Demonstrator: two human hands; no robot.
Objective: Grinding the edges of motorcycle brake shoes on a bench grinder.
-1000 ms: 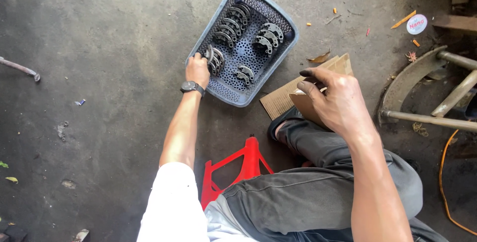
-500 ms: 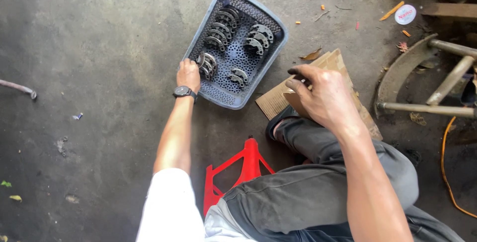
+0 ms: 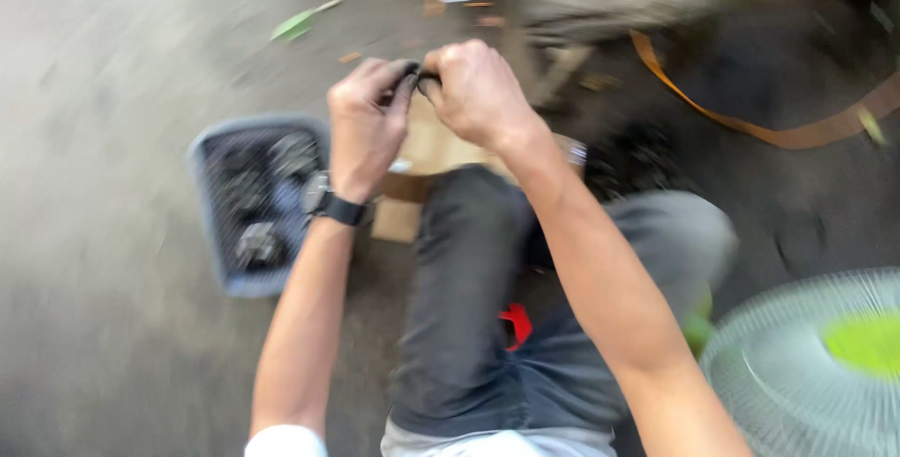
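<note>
The picture is blurred by head motion. My left hand [image 3: 364,124], with a black watch on its wrist, and my right hand [image 3: 476,89] meet above my knee. Together they pinch a small dark part [image 3: 420,75] between their fingertips; its shape is too blurred to tell. To the left on the floor sits a grey plastic basket [image 3: 208,232] with several dark metal parts [image 3: 258,241] in it. A piece of brown cardboard [image 3: 427,149] lies under my hands.
My grey trouser leg [image 3: 469,279] fills the middle, with a bit of a red stand [image 3: 516,323] showing beside it. A white fan with a green hub [image 3: 816,363] is at the lower right. An orange strap [image 3: 750,131] curves over the dark concrete floor.
My left hand has left the basket and come up to meet my right hand. The view has swung right, so the basket now lies at the left and a fan appears.
</note>
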